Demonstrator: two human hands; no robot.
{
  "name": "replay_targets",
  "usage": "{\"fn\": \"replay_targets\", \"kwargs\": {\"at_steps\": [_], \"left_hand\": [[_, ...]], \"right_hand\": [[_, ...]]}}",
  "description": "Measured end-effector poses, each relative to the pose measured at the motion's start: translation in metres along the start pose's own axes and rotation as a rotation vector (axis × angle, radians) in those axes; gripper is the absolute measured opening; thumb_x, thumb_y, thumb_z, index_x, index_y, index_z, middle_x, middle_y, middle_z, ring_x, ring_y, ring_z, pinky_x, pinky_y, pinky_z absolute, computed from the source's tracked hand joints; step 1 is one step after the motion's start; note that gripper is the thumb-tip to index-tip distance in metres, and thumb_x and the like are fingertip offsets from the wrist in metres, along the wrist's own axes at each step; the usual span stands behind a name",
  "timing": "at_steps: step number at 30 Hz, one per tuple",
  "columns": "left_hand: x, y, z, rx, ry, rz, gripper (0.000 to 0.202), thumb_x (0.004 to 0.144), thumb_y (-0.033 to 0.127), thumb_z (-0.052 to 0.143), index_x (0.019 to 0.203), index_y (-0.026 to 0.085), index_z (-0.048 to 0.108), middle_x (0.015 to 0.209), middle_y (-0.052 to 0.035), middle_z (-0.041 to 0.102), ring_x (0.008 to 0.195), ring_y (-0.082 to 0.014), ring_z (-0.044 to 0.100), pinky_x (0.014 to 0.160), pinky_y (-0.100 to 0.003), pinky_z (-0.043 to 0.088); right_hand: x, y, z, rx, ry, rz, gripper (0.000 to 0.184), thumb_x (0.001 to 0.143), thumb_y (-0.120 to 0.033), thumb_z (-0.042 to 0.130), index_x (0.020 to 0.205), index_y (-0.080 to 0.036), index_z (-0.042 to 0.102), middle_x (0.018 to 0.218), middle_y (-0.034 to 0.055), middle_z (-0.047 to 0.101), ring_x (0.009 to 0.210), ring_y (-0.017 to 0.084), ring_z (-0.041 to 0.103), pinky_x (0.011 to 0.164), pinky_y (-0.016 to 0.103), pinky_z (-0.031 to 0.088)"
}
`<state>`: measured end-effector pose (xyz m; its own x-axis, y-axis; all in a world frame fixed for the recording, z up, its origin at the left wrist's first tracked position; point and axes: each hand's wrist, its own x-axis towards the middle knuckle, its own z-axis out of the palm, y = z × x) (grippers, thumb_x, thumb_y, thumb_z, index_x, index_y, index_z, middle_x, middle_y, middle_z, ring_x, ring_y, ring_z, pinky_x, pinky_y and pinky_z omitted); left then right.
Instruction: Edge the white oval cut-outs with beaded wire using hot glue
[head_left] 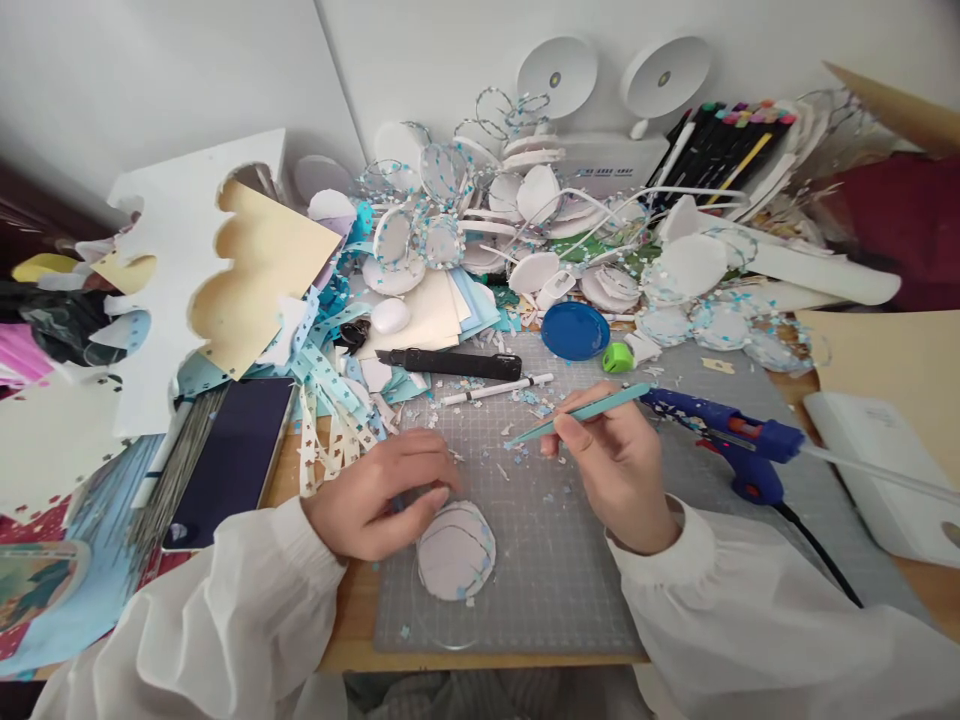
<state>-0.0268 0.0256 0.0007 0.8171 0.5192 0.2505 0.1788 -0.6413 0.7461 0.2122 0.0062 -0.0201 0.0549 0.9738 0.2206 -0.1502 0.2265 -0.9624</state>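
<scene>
The fingers of your right hand [619, 470], in the head view, are clamped on the tweezers [592, 405], thumb on the near side, much as you would hold a pencil; that grip probably gives you fine control of the tips. Those tips point left, over the scraps [536, 400], likely because such small bits are awkward for bare fingers. Your left hand [390, 495] is palm down, fingers loosely bent, thumb apart from them, with nothing seen in its grasp. It hangs at the upper left of the disc [454, 560], perhaps to steady it; whether the fingertips touch its edge, you cannot tell from here.

The disc lies on the mat [547, 580], close to your body and between your sleeves, a handy spot for close work. Wire and pale blue bits show on it. To your right, the glue gun [757, 440] lies on its side, nozzle towards your right hand, presumably for easy reach. The knife [480, 364] and pen [499, 389] rest farther back, which leaves the near side freer.
</scene>
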Motion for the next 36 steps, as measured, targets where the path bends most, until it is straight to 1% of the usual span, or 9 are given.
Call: {"fn": "replay_targets", "kwargs": {"at_steps": [5,8,10,13,17,20,26,32,36], "left_hand": [[0.001,0.005,-0.008,0.124,-0.13,0.009,0.013,0.075,0.016,0.052,0.088,0.016,0.056,0.079,-0.0082,0.058,0.074,-0.0204,0.05,0.065,-0.033,0.039],[0.002,0.003,-0.006,0.18,-0.182,0.003,0.003,0.077,0.02,0.057,0.078,0.018,0.054,0.072,-0.0054,0.057,0.069,-0.0187,0.051,0.065,-0.032,0.039],[0.003,0.002,-0.004,0.202,-0.189,0.017,0.008,0.082,0.018,0.053,0.074,0.019,0.052,0.069,-0.0038,0.056,0.067,-0.0173,0.05,0.065,-0.031,0.039],[0.004,0.001,-0.001,0.204,-0.112,-0.001,0.012,0.088,0.014,0.046,0.082,0.018,0.055,0.079,-0.0066,0.059,0.076,-0.0176,0.052,0.07,-0.03,0.042],[0.001,0.001,0.001,0.119,0.03,-0.061,0.013,0.094,0.014,0.044,0.098,0.017,0.056,0.109,-0.0126,0.059,0.103,-0.0202,0.055,0.089,-0.032,0.046],[-0.002,0.0,0.004,0.04,0.044,-0.081,0.016,0.095,0.013,0.041,0.102,0.017,0.054,0.123,-0.0136,0.056,0.116,-0.0207,0.053,0.097,-0.033,0.045],[-0.001,0.001,0.01,-0.03,0.109,0.0,0.018,0.093,0.008,0.045,0.106,0.017,0.054,0.098,-0.0094,0.065,0.097,-0.0167,0.061,0.085,-0.028,0.05],[0.002,0.007,0.013,-0.009,0.271,0.002,0.014,0.083,0.012,0.063,0.096,0.017,0.059,0.093,-0.0104,0.065,0.089,-0.0174,0.063,0.077,-0.028,0.053],[0.001,0.007,0.015,-0.034,0.337,-0.032,0.017,0.079,0.009,0.064,0.093,0.018,0.059,0.091,-0.0076,0.065,0.086,-0.0166,0.062,0.076,-0.028,0.052]], "right_hand": [[-0.001,-0.001,0.002,-0.017,-0.013,-0.014,0.006,0.088,-0.022,0.063,0.084,-0.019,0.06,0.072,-0.002,0.057,0.057,0.011,0.061,0.052,0.025,0.051],[-0.002,-0.001,0.004,-0.02,-0.026,-0.025,0.006,0.088,-0.023,0.063,0.084,-0.019,0.06,0.072,-0.0017,0.056,0.058,0.011,0.061,0.053,0.026,0.051],[-0.002,-0.001,0.004,-0.019,-0.031,-0.023,0.007,0.087,-0.024,0.063,0.084,-0.019,0.06,0.071,-0.0018,0.056,0.058,0.011,0.06,0.052,0.026,0.051],[-0.002,0.0,0.005,0.006,-0.031,-0.021,0.007,0.087,-0.023,0.064,0.083,-0.019,0.06,0.072,-0.002,0.055,0.057,0.011,0.06,0.052,0.026,0.05],[-0.004,0.0,0.004,0.044,-0.045,-0.003,0.005,0.088,-0.022,0.063,0.085,-0.019,0.061,0.074,-0.0019,0.055,0.059,0.011,0.06,0.054,0.027,0.05],[-0.006,-0.001,0.004,0.027,-0.058,0.008,0.007,0.088,-0.025,0.062,0.084,-0.019,0.06,0.073,-0.0015,0.055,0.059,0.012,0.059,0.054,0.027,0.051],[-0.008,-0.003,0.004,-0.006,-0.063,0.024,0.01,0.089,-0.027,0.062,0.083,-0.02,0.057,0.071,-0.0011,0.057,0.059,0.012,0.059,0.054,0.028,0.051],[-0.011,-0.006,0.005,0.029,-0.075,0.001,0.004,0.09,-0.023,0.06,0.087,-0.021,0.059,0.076,-0.0008,0.056,0.061,0.012,0.059,0.054,0.028,0.051],[-0.012,-0.011,0.008,-0.043,-0.067,-0.116,0.004,0.089,-0.019,0.06,0.086,-0.021,0.06,0.075,0.0004,0.056,0.059,0.012,0.058,0.051,0.027,0.05]]}}
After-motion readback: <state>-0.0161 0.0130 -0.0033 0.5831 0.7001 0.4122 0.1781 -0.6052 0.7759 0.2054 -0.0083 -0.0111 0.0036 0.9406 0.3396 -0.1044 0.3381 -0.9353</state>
